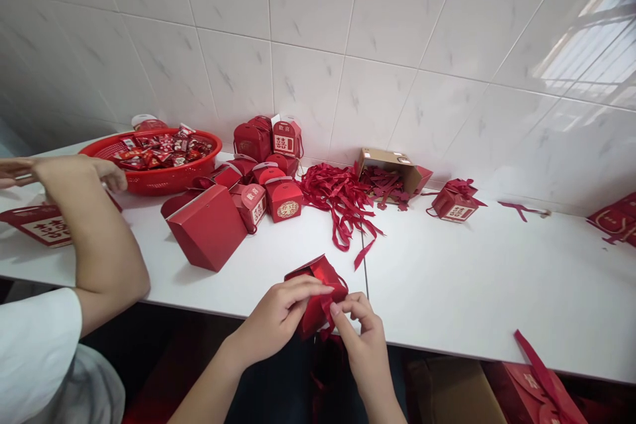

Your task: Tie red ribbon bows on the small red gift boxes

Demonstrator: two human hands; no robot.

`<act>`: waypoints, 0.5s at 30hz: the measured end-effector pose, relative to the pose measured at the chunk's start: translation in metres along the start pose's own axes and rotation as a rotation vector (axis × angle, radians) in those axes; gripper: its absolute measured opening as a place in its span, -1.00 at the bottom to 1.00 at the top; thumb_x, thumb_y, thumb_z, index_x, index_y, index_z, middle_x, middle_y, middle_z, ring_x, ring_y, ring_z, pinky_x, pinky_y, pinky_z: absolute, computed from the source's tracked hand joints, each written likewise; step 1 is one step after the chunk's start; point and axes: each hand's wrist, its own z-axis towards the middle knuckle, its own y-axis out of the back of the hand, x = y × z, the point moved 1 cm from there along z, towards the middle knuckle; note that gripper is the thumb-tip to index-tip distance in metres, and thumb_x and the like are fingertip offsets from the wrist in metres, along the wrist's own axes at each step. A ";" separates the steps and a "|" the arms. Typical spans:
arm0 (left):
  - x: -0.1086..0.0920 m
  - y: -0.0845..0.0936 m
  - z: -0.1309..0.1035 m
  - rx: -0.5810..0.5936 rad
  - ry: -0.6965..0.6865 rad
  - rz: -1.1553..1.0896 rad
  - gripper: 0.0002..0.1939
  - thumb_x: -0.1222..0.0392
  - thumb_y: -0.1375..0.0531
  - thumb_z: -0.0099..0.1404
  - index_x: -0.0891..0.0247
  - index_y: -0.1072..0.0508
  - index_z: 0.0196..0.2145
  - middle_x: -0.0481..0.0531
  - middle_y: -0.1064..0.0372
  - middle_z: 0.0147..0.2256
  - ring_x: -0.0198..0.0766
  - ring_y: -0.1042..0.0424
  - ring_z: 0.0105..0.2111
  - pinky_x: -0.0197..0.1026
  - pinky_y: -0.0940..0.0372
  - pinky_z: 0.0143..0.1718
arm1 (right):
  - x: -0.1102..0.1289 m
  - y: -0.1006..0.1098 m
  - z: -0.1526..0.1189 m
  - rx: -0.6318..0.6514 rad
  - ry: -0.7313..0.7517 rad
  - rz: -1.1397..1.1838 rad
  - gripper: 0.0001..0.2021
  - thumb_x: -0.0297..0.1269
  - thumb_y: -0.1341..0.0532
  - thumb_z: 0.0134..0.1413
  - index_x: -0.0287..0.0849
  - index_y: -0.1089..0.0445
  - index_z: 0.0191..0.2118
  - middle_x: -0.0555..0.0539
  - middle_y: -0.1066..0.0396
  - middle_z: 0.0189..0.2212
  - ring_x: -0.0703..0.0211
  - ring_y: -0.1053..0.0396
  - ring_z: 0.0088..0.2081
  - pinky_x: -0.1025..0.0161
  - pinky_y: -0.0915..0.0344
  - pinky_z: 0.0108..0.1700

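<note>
At the near edge of the white table point(447, 291), we see a red box point(312, 318) between both hands: left hand point(282, 306) loosely bent over it, grip unclear; right hand point(364, 330) pinching red ribbon point(326, 305).

Hands point(283, 308) point(362, 331) at red box point(311, 317) and red ribbon point(326, 310), ribbon heap point(332, 187), basket point(171, 181) of sweets point(163, 149)

Soft, even light, window glare point(589, 46) on right-hand tiles point(501, 20), dark beneath table point(497, 278)
</note>
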 end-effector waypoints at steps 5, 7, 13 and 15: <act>0.001 0.001 -0.001 -0.067 -0.016 0.086 -0.51 0.46 0.03 0.26 0.05 -0.44 0.02 -0.04 -0.45 -0.03 -0.28 -0.39 0.00 -0.22 -0.28 0.07 | -0.005 0.004 0.002 -0.102 0.088 -0.152 -0.79 -0.09 -0.20 0.06 -0.11 -0.41 -0.29 -0.05 -0.29 -0.34 0.11 -0.28 -0.30 0.16 -0.21 -0.20; 0.001 0.001 0.000 -0.096 -0.031 0.120 -0.52 0.45 0.00 0.25 0.06 -0.44 0.01 -0.05 -0.44 -0.02 -0.28 -0.39 0.01 -0.23 -0.29 0.06 | -0.007 0.008 0.004 -0.164 0.148 -0.197 -0.63 -0.10 -0.19 0.08 -0.08 -0.29 0.00 -0.14 -0.30 -0.13 0.06 -0.30 -0.18 0.13 -0.24 -0.17; -0.002 0.000 0.006 -0.090 -0.114 0.169 -0.62 0.36 -0.08 0.27 0.09 -0.45 0.00 -0.01 -0.45 -0.03 -0.26 -0.41 -0.01 -0.22 -0.32 0.05 | -0.001 0.011 0.017 0.111 0.383 -0.229 -0.54 -0.23 -0.12 0.18 0.01 -0.11 0.19 -0.13 -0.22 0.12 0.03 -0.15 0.15 0.04 -0.12 0.11; -0.005 0.003 0.009 -0.098 -0.133 0.175 -0.63 0.33 -0.09 0.29 0.11 -0.43 0.02 0.02 -0.43 0.00 -0.24 -0.41 0.00 -0.20 -0.32 0.05 | 0.004 0.010 0.023 0.149 0.405 -0.244 -0.56 -0.25 -0.17 0.14 0.02 -0.19 0.15 -0.10 -0.34 0.01 0.04 -0.27 0.04 0.04 -0.13 0.08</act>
